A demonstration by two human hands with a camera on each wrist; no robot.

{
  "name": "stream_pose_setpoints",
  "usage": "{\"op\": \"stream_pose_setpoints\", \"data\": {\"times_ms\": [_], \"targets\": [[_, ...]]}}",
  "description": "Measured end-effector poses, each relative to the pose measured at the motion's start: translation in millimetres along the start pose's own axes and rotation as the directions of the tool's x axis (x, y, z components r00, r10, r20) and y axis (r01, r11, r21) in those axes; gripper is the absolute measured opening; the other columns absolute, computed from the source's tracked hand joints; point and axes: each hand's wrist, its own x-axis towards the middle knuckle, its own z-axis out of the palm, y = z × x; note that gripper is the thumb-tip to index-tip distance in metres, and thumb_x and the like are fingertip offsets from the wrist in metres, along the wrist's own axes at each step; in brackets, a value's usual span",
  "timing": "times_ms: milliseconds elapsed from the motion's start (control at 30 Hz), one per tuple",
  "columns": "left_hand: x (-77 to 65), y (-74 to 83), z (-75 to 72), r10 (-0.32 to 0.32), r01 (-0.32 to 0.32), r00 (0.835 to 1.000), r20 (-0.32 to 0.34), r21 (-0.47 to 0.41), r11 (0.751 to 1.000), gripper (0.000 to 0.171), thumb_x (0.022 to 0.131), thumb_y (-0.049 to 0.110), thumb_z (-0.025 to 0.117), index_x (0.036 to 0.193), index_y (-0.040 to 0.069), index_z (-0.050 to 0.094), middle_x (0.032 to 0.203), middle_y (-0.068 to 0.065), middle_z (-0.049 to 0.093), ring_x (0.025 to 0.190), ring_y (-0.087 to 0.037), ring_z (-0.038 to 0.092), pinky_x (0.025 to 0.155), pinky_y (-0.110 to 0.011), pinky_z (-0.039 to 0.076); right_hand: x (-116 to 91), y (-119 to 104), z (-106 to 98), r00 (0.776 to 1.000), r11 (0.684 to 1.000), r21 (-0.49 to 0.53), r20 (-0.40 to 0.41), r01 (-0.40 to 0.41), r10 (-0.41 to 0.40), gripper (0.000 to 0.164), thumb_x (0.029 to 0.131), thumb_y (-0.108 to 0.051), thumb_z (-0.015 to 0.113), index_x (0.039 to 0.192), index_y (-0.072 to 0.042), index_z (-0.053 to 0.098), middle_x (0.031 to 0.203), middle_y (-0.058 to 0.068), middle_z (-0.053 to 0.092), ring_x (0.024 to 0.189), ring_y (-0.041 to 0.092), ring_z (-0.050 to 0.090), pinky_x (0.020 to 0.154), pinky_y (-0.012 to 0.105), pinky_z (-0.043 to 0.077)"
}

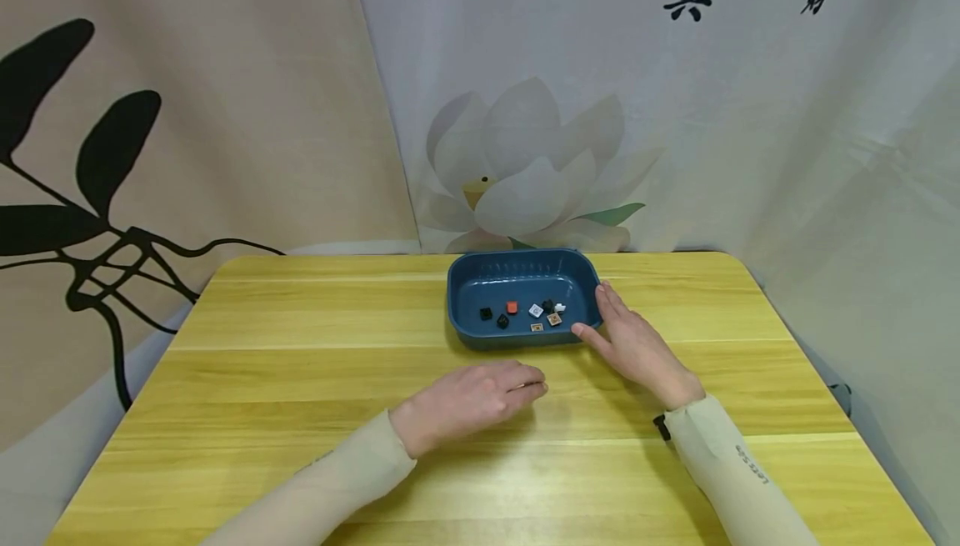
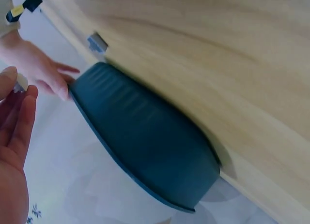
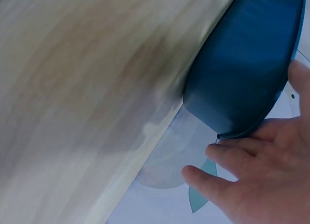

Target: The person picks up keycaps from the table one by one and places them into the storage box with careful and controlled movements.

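A blue basin [image 1: 465, 332] stands on the table with several tiny blocky pieces inside: black, white, tan, and one red piece [image 1: 512, 307]. In front of it, low over the table, is my left hand [image 1: 480, 400]. Between thumb and fingertips it pinches a small whitish piece [image 2: 21, 82], mostly covered by the fingers; its exact kind is unclear. My right hand [image 1: 643, 353] touches the basin's right end. Its fingers lie nearly straight along the outside, while the thumb rests by the near rim. The right wrist view shows these fingers beside the basin's wall [image 3: 237, 64].
The wooden table [image 1: 262, 413] ends just behind the basin. A printed cloth [image 1: 285, 112] hangs beyond that back edge. In the left wrist view a small grey object [image 2: 97, 42], not identifiable, sits near the table's edge.
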Motion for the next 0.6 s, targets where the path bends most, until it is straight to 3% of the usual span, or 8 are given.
{"op": "stream_pose_setpoints", "data": {"times_ms": [133,333,600], "targets": [[0.9,-8.5,-2.7,-0.041,0.038,0.996,-0.085,-0.043,0.998,0.032,0.090,0.005,0.067,0.122,0.008,0.066,0.119,-0.002,0.063,0.110,-0.011,0.058,0.098,-0.021,0.041,0,0,0,1.000,1.000,-0.001,0.002,0.001,-0.001,0.093,0.095,-0.065,0.038,0.152,0.004,0.012,0.159,0.022,0.010,0.142,0.038,0.020,0.110,0.053,0.025],[0.4,-26.6,-1.6,-0.108,0.093,0.970,-0.217,-0.076,0.993,0.027,0.088,0.003,0.069,0.115,0.007,0.068,0.115,-0.003,0.063,0.103,-0.012,0.060,0.094,-0.019,0.044,0,0,1,1.000,1.000,-0.005,0.002,0.001,-0.001,0.092,0.096,-0.064,0.038,0.152,0.004,0.013,0.159,0.022,0.010,0.143,0.037,0.020,0.110,0.052,0.025],[1.6,-47.6,-0.6,-0.201,0.194,0.956,-0.213,-0.053,0.980,0.030,0.087,0.012,0.073,0.115,0.007,0.067,0.118,-0.005,0.062,0.109,-0.015,0.059,0.097,-0.023,0.044,1,0,0,1.000,1.000,-0.021,-0.007,0.016,-0.016,0.092,0.096,-0.064,0.038,0.151,0.006,0.014,0.158,0.024,0.012,0.142,0.039,0.021,0.109,0.055,0.025]]}}
